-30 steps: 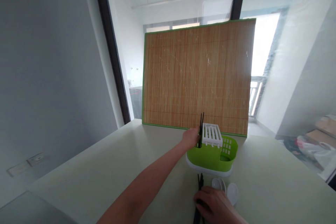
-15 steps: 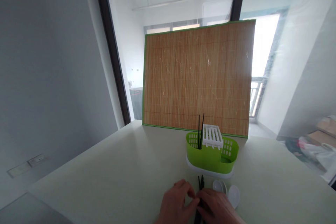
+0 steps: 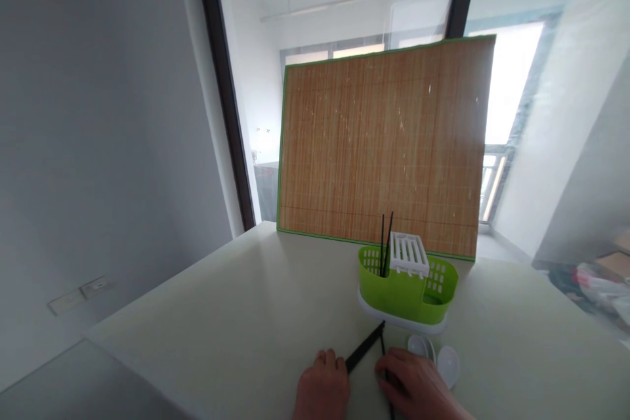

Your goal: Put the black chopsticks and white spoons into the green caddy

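My left hand (image 3: 322, 384) is closed around a bundle of black chopsticks (image 3: 365, 346), which slants up and right over the table. To its right, my right hand (image 3: 418, 382) pinches a black chopstick (image 3: 383, 344) whose far end meets the tip of the bundle. White spoons (image 3: 447, 366) lie just beyond my right hand, partly covered by it. Behind them stands a green basket (image 3: 403, 298) on a white base, with two black chopsticks (image 3: 382, 246) upright in its left compartment and a white slatted rack (image 3: 408, 252) across its top.
A bamboo mat (image 3: 384, 151) with green edging stands upright at the back of the pale table (image 3: 236, 315). A grey wall (image 3: 108, 111) is at the left. Bags (image 3: 598, 285) lie beyond the table's right side.
My hands have moved apart. The bundle has swung to a slant with my left hand, while one chopstick is now separated from it in my right. The camera view has shifted slightly left.
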### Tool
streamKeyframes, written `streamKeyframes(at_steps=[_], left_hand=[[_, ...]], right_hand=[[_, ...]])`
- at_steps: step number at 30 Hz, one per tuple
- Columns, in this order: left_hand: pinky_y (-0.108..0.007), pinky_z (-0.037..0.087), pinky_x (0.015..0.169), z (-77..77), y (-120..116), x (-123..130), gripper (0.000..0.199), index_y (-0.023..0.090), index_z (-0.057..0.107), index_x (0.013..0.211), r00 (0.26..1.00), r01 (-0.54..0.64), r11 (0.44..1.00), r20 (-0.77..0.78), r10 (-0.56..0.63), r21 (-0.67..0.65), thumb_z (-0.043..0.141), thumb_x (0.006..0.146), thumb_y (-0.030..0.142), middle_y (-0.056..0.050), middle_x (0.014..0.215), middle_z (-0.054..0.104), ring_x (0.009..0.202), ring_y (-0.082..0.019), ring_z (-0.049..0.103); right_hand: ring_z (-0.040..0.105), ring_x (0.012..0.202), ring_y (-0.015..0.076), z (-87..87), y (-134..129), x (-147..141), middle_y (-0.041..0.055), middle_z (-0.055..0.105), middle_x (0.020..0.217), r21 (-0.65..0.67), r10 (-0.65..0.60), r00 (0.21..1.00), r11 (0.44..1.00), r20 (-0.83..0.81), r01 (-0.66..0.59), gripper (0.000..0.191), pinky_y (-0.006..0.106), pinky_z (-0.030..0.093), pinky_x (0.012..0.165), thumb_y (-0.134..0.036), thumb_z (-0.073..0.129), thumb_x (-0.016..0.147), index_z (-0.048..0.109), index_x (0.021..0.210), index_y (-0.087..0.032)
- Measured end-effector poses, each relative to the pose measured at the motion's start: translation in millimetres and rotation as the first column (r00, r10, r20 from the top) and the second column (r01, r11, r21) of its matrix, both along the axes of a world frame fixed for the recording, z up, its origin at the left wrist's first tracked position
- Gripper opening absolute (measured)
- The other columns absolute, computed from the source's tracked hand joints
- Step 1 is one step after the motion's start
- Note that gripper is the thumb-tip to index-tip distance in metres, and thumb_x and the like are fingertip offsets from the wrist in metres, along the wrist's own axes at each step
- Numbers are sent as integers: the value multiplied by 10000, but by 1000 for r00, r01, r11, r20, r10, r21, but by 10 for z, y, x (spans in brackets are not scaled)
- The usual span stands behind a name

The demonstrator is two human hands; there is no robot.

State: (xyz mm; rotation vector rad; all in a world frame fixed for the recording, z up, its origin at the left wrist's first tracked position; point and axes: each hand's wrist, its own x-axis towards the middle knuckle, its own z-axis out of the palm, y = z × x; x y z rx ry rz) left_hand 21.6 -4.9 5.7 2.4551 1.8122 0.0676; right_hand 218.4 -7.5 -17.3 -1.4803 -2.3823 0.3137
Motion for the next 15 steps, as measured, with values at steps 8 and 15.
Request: streamKeyframes(at_steps=[8,15], left_hand=[[-344,427,627,-14,200,62,313,50,663,880,966,138,987,-231,-116,81,389,755,-35,-193,832,603,816,-281,571],[-325,432,589,-51,397,-88,209,74,665,835,939,209,968,-303,-161,135,485,758,-1,-160,795,619,776,-273,588]], right_hand=[[555,762,129,-40,14,3,-24,596,830,7,-11,1000,1000,-14,11,171,223,308,624,-249,472,791,579,920,-276],[557,754,128,-25,8,21,-29,600,831,21,-7,1000,1000,-30,8,173,225,301,621,-258,474,795,580,929,-283]])
